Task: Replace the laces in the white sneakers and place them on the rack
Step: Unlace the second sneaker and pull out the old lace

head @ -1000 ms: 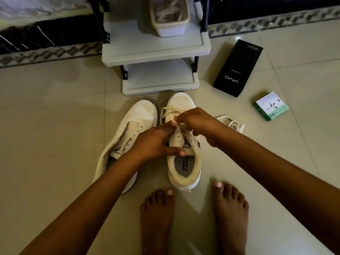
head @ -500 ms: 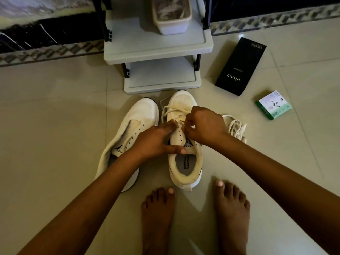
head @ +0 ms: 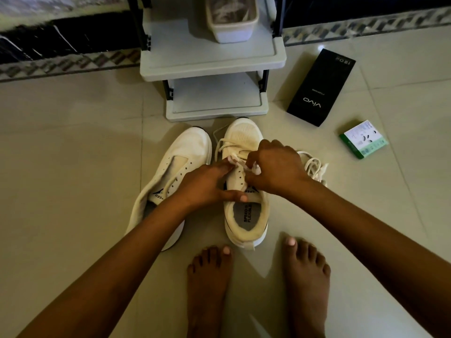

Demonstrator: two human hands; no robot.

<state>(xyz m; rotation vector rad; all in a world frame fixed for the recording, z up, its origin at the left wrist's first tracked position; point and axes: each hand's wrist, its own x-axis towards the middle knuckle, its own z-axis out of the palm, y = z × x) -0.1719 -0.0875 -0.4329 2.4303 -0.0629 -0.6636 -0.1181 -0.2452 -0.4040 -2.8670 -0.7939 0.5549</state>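
Now both hands, left hand [head: 207,184] & right hand [head: 275,167], pinch lace [head: 234,159] on right sneaker [head: 244,191], toe toward rack [head: 212,62].

The rack [head: 212,59] stands at upper centre of the frame, with a tub [head: 231,23] on its upper shelf. Directly below the rack, two sneakers lie side by side on the floor [head: 61,179]: the left sneaker [head: 180,162] and the right sneaker [head: 244,215]. The left hand [head: 207,186] and right hand [head: 275,167] meet over the right sneaker's lace [head: 225,147]. A loose lace [head: 314,167] lies just right of that sneaker. A long box [head: 321,87] lies right of the rack; a small box [head: 363,139] lies below it. Two bare feet [head: 210,284] stand at lower centre.
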